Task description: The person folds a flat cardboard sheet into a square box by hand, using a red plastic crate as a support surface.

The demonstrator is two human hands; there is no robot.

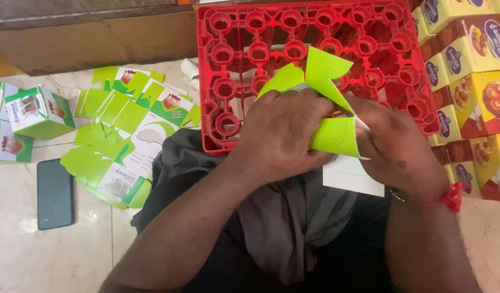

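Floor: pale shiny tiles (38,255) lay under everything, with a brown cardboard sheet (92,40) at the far left.
Crate: a red plastic crate (228,130) with round holes lay flat on the floor, just past the hands.
Left hand: the left hand (279,135) was curled over a green and white carton blank (328,103), its fingers closed together on the card.
Right hand: the right hand (393,144) gripped the right side of the same card, fingers bent and pressed on it. A red thread band (452,196) sat on that wrist.
Carton blank: it was held up between both hands, near the person's lap and in front of the crate. Its green flaps stuck up and out, and a white panel hung down.
Left side: a pile of flat green carton blanks (125,141) lay on the floor. A black phone (55,193) lay beside them, nearer. Folded green boxes (35,111) stood farther left.
Right side: stacked yellow and red boxes (472,70) stood beside the crate.
Lap: dark grey cloth (293,228) covered the person's legs.
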